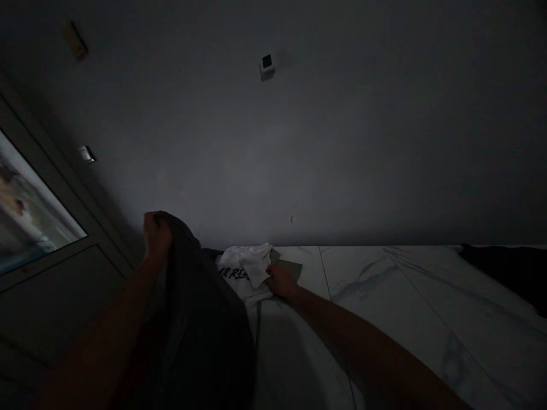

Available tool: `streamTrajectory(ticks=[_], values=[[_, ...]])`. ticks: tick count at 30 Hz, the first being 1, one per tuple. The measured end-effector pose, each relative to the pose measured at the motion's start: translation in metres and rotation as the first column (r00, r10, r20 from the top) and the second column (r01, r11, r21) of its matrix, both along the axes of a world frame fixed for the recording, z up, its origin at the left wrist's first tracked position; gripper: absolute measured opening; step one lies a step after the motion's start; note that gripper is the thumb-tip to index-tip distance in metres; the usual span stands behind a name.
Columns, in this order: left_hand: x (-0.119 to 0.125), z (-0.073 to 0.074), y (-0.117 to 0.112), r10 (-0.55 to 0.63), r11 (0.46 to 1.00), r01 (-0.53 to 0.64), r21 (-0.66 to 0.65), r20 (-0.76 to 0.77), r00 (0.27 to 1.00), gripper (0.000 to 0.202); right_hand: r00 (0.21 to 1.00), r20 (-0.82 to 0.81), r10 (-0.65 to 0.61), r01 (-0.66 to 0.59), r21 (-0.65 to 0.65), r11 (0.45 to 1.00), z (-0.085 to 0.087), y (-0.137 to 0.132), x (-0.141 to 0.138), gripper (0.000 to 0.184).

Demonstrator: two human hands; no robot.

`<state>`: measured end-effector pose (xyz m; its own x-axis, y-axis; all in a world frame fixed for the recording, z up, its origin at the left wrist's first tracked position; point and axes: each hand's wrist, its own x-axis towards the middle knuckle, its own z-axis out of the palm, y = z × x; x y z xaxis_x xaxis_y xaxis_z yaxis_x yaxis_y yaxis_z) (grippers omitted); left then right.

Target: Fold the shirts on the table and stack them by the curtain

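Left hand (156, 239) raised, grip closed on the top edge of a dark grey garment (200, 319), which hangs down directly below the fist. Right hand (282, 282) rests on a white printed T-shirt (243, 273), can't tell if grip is closing on it. A grey cloth (291, 269) lies just beside the fingers. All this is over a marble-look surface (405, 296), with black fabric (504, 273) well off right.
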<state>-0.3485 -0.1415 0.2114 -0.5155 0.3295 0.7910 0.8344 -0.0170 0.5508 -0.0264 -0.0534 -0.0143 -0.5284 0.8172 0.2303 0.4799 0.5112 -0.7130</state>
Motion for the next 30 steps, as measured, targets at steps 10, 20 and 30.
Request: streamTrajectory(ticks=[10,20,30], values=[[0.208,0.096,-0.119,-0.203,0.893,0.313,0.324,-0.331,0.922,0.004,0.583,-0.68,0.445,-0.691,-0.127,0.712,0.159,-0.121,-0.022,0.065],[0.272,0.023,-0.209,-0.644,0.764,0.618,-0.185,-0.288,0.709,0.056,0.654,-0.69,0.31,-0.408,0.023,0.913,0.181,-0.178,0.137,0.028],[0.325,-0.175,-0.196,-0.791,0.114,0.746,-0.656,0.395,0.467,0.057,0.778,-0.627,-0.04,0.267,0.272,0.924,0.153,-0.199,0.313,0.025]])
